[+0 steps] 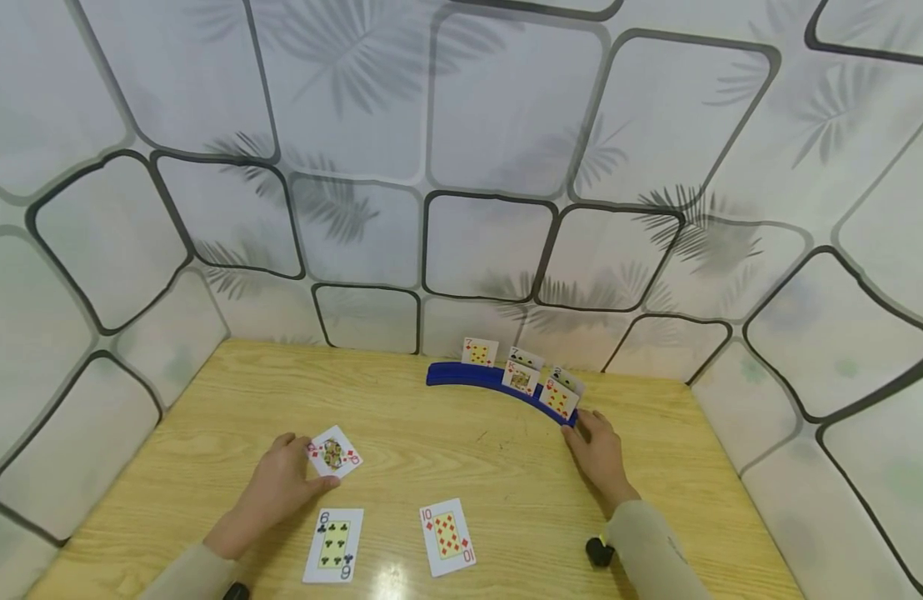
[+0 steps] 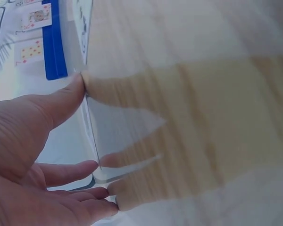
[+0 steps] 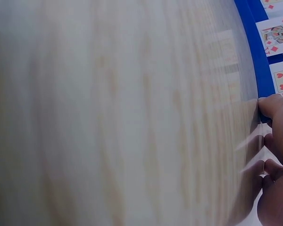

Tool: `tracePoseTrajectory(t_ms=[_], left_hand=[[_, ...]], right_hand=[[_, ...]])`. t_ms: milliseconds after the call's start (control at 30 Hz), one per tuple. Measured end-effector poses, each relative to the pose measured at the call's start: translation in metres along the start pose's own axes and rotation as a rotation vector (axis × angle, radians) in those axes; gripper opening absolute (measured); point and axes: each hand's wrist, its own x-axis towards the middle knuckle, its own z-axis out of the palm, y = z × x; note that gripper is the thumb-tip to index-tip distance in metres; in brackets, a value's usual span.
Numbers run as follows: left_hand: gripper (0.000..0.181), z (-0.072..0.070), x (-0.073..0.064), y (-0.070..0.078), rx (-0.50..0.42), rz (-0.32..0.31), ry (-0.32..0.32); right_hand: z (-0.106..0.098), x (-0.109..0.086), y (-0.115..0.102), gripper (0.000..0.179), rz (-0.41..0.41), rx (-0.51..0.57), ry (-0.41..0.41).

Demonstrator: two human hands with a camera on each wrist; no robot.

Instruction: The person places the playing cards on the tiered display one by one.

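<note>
From the centre of the surface [image 1: 431,454], room opens toward 10 o'clock; the blue card holder [image 1: 461,374] blocks 1 o'clock.

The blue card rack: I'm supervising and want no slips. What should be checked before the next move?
Left hand gripping face card: ok.
Right hand holding blue rack at its right end: ok.
Bare stretch of rack left of the leftmost card: ok.
Rear cards fully readable: not ok; front cards overlap them.
Six of clubs and ten of diamonds apart, face up: ok.
Rear cards fully seated: cannot tell.
</note>
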Motion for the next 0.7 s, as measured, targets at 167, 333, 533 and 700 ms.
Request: tracePoseTrajectory(t_ms=[167, 333, 533, 700], left_hand=[[0.090, -0.0025, 0.0014, 0.0028, -0.001, -0.019, -0.011], [0.091, -0.0028, 0.0024, 0.0036, -0.016, -0.046, -0.029], [0.092, -0.0030, 0.0028, 0.0033, -0.027, -0.048, -0.024], [0.093, -0.0057, 0.0048, 0.0044, -0.038, -0.057, -0.046]], right_hand=[[0.0001, 0.0006, -0.0004, 0.055, 0.002, -0.002, -0.005], [0.0008, 0.0019, 0.0001, 0.056, 0.002, 0.001, -0.004], [0.0011, 0.0022, 0.0005, 0.056, 0.014, 0.000, 0.000], [0.0005, 0.0014, -0.0002, 0.056, 0.025, -0.002, -0.009]])
